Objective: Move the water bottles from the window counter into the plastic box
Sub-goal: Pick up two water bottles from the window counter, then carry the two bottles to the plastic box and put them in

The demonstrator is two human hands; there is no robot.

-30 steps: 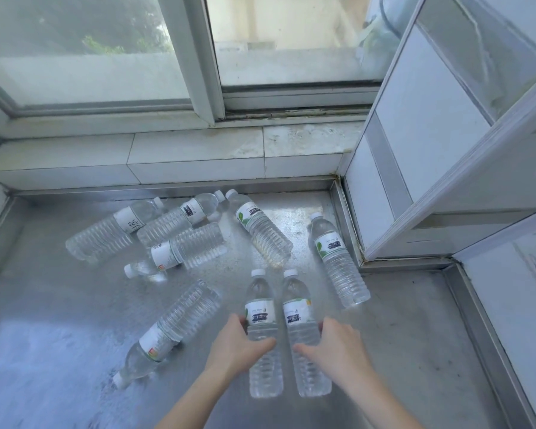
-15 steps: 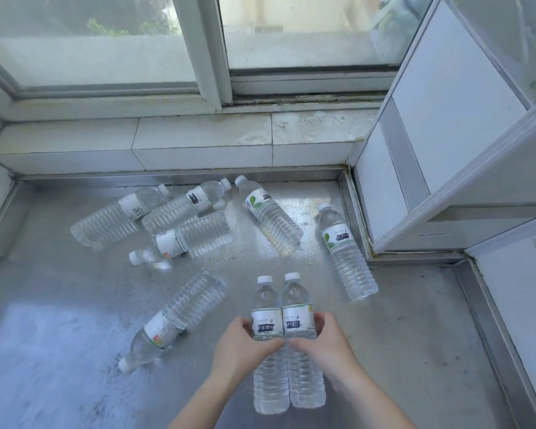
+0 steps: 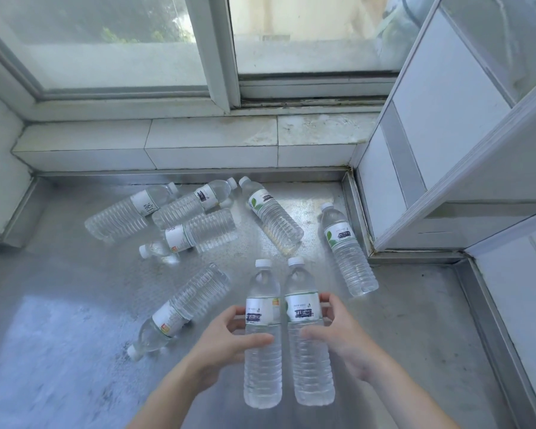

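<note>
Head view is showing the steel counter carrying six loose bottles lying flat. Left hand is curling around the left bottle; right hand is curling around the right bottle. Both bottles are appearing full, so probably heavy, slick and yielding; gripping at the label band is advised. No plastic box is showing.

You are looking at a home's window nook, perhaps a kitchen or balcony corner: a steel-topped table is running under a sliding window across the top of the frame, a white tiled ledge is sitting between them, and white panelled walls are closing in at the right.
</note>
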